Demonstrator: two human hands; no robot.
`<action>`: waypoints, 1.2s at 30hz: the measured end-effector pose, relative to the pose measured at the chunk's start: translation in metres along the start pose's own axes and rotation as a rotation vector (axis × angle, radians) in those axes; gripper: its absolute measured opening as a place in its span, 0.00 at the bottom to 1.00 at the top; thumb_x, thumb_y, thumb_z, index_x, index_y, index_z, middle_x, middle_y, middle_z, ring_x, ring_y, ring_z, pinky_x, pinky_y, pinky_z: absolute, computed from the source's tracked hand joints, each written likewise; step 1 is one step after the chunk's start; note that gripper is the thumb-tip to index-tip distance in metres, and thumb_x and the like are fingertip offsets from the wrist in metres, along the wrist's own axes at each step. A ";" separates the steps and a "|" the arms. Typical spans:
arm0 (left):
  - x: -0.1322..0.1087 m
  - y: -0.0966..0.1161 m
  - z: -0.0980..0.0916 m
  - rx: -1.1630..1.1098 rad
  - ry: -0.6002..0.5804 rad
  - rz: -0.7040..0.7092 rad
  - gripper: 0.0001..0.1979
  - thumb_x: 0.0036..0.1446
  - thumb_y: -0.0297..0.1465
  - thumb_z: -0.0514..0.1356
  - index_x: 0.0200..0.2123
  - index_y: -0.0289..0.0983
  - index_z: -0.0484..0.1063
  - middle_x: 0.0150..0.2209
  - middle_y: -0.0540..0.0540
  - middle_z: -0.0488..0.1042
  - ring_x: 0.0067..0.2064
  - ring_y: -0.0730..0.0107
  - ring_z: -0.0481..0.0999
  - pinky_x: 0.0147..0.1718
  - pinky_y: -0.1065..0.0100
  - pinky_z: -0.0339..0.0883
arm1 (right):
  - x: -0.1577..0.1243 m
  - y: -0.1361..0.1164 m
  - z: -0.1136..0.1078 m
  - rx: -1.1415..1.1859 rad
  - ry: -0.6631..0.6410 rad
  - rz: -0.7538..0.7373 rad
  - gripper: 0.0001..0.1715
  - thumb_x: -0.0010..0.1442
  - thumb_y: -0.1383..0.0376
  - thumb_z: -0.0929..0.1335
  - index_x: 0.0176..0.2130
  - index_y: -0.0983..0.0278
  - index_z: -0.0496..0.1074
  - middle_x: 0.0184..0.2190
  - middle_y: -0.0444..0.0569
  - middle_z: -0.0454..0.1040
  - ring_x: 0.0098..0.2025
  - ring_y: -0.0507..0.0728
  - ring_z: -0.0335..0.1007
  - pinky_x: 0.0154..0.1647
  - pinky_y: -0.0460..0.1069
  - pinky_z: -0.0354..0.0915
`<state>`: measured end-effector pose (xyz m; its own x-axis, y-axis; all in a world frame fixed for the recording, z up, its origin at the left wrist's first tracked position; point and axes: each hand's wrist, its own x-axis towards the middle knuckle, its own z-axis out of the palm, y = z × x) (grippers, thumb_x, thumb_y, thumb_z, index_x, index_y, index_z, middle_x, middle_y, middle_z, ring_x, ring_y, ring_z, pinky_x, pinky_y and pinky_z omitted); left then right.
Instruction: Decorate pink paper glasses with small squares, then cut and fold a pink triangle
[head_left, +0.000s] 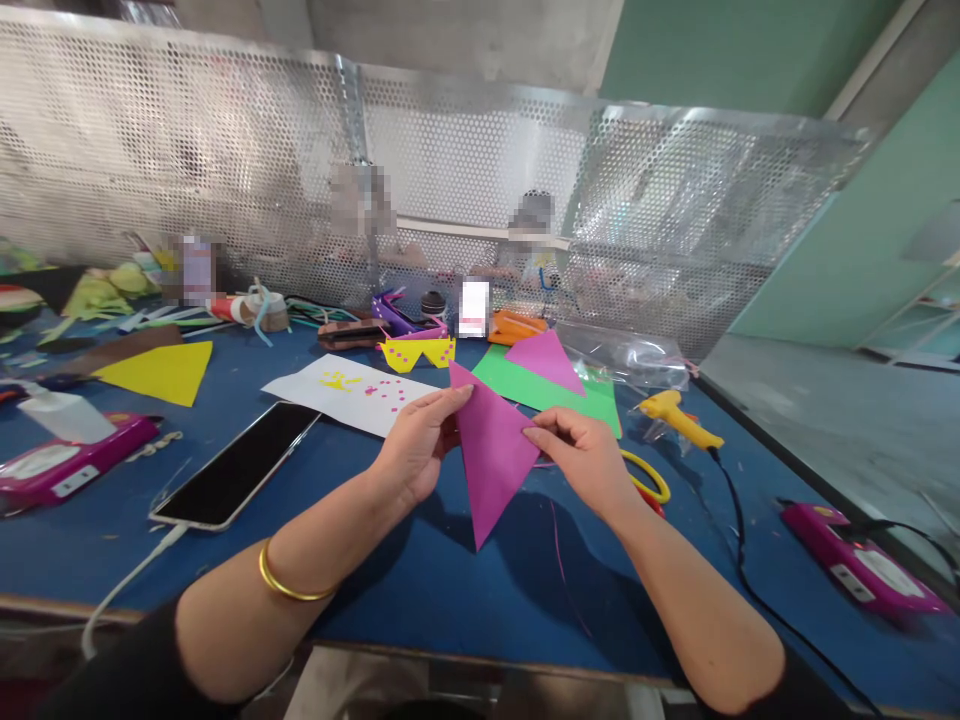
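A magenta triangle of craft sheet (495,465) is held up over the table between my two hands, one point hanging down. My left hand (420,440) pinches its upper left edge, thumb on the front face. At the right corner, my right hand (585,455) pinches it between thumb and fingers. Scissors with yellow and red handles (651,478) lie partly hidden behind my right hand. Beyond the hands, a second magenta piece (547,358) rests on a green sheet (517,385). White paper (352,395) with small yellow and pink pieces lies past my left hand.
Yellow paper glasses (418,354) and purple ones (397,312) sit farther back. A yellow glue gun (682,420) trails a black cord on the right. A charging phone (244,465) and magenta power strips (859,560) flank my arms. A perforated metal screen (465,140) borders the back.
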<state>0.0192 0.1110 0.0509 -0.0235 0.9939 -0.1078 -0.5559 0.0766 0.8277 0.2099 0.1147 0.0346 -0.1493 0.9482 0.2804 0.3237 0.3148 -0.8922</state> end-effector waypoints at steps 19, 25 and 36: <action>0.004 -0.003 0.001 -0.058 0.053 -0.047 0.08 0.43 0.30 0.71 0.28 0.35 0.78 0.28 0.49 0.78 0.29 0.74 0.73 0.28 0.74 0.65 | 0.000 0.002 0.002 0.137 0.023 0.025 0.11 0.51 0.57 0.72 0.29 0.63 0.75 0.20 0.41 0.72 0.24 0.51 0.68 0.29 0.47 0.69; 0.004 -0.003 -0.002 -0.033 0.003 -0.012 0.08 0.43 0.31 0.72 0.28 0.35 0.78 0.29 0.49 0.78 0.30 0.74 0.74 0.30 0.74 0.65 | 0.000 0.003 0.003 0.147 0.031 0.007 0.10 0.52 0.58 0.72 0.28 0.63 0.75 0.20 0.41 0.72 0.24 0.50 0.68 0.29 0.47 0.68; -0.004 0.002 0.003 0.082 -0.059 0.072 0.18 0.47 0.44 0.68 0.34 0.35 0.80 0.36 0.43 0.80 0.38 0.65 0.76 0.38 0.68 0.67 | -0.003 -0.005 -0.001 0.136 0.310 -0.117 0.07 0.56 0.60 0.70 0.33 0.62 0.74 0.19 0.41 0.73 0.23 0.53 0.72 0.31 0.50 0.71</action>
<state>0.0210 0.1078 0.0545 -0.0110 0.9998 -0.0155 -0.4843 0.0082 0.8749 0.2099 0.1099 0.0387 0.1192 0.8805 0.4588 0.1912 0.4330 -0.8809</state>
